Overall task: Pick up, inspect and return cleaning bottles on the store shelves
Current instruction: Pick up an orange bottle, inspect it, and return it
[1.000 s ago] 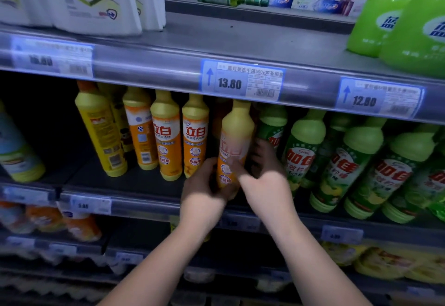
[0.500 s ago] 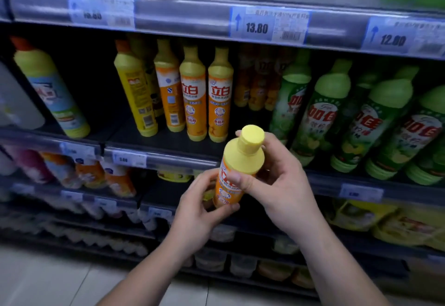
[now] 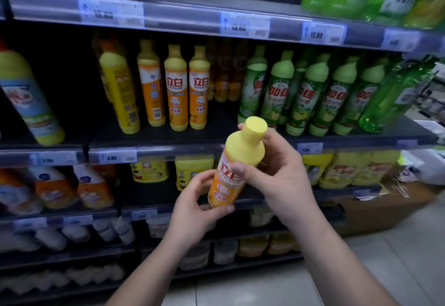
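Bottle (image 3: 226, 185) bridges left grip (image 3: 192, 207), right grip (image 3: 281, 175) (tilted).

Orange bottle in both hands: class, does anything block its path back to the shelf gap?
Nothing visible. The bottle is held before the gap, open between the orange row and green row.

Orange bottle (image 3: 232, 175) with yellow cap (image 3: 255, 126) held off the shelf, tilted, cap up and to the right. Left hand (image 3: 195, 205) grips its base from below, thumb across the bottom edge. Right hand (image 3: 277, 173) wraps the upper body, thumb on the label. Behind on the middle shelf (image 3: 154, 137): standing orange bottles (image 3: 187, 88) at centre, green bottles (image 3: 310, 93) to their right, one yellow bottle (image 3: 120, 93) to the left. Price tags (image 3: 244, 24) along the upper shelf rail, print blurred. Lower shelves carry blurry packs.
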`<act>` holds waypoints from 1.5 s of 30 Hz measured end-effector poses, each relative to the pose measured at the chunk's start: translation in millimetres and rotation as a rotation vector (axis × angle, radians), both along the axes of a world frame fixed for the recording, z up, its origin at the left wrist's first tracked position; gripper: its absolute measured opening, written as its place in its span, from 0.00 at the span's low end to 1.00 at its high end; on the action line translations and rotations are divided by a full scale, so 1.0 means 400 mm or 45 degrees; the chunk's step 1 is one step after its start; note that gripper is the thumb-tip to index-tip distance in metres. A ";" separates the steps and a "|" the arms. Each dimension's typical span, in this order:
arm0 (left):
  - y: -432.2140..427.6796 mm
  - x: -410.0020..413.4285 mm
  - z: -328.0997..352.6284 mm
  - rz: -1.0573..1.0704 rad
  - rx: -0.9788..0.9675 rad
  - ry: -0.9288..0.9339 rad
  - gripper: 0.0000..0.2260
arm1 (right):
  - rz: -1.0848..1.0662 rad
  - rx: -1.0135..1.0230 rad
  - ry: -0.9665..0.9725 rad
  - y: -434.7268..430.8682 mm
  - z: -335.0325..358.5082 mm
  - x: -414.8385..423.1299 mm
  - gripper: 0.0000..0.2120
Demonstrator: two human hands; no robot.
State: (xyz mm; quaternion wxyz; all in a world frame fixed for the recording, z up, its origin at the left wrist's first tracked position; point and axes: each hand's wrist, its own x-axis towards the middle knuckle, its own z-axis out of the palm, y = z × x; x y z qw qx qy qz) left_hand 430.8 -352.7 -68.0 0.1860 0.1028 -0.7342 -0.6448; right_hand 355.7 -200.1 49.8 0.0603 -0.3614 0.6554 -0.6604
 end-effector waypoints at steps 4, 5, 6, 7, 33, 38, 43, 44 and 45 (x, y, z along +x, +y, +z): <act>0.016 0.069 0.024 -0.050 0.026 0.005 0.30 | -0.136 -0.076 -0.229 -0.002 0.008 0.005 0.36; 0.017 0.085 0.032 -0.065 0.020 -0.001 0.29 | -0.162 -0.073 -0.288 -0.006 0.009 0.002 0.39; 0.017 0.099 0.040 -0.084 0.023 -0.004 0.29 | -0.171 -0.065 -0.334 -0.011 0.010 -0.003 0.40; 0.017 0.110 0.048 -0.103 0.035 -0.002 0.28 | -0.159 -0.055 -0.367 -0.015 0.011 -0.009 0.38; -0.016 0.142 0.208 -0.172 0.576 0.106 0.27 | -0.020 -0.061 -0.665 -0.115 -0.011 -0.009 0.31; -0.002 0.144 0.232 -0.164 0.642 0.099 0.23 | 0.042 -0.078 -0.763 -0.115 -0.027 -0.011 0.21; 0.005 0.145 0.248 -0.169 0.720 0.090 0.26 | 0.030 -0.078 -0.831 -0.121 -0.021 0.007 0.26; 0.006 0.146 0.250 -0.169 0.725 0.089 0.27 | 0.028 -0.082 -0.829 -0.121 -0.018 0.009 0.27; 0.007 0.147 0.250 -0.168 0.729 0.089 0.27 | 0.025 -0.087 -0.826 -0.121 -0.016 0.011 0.27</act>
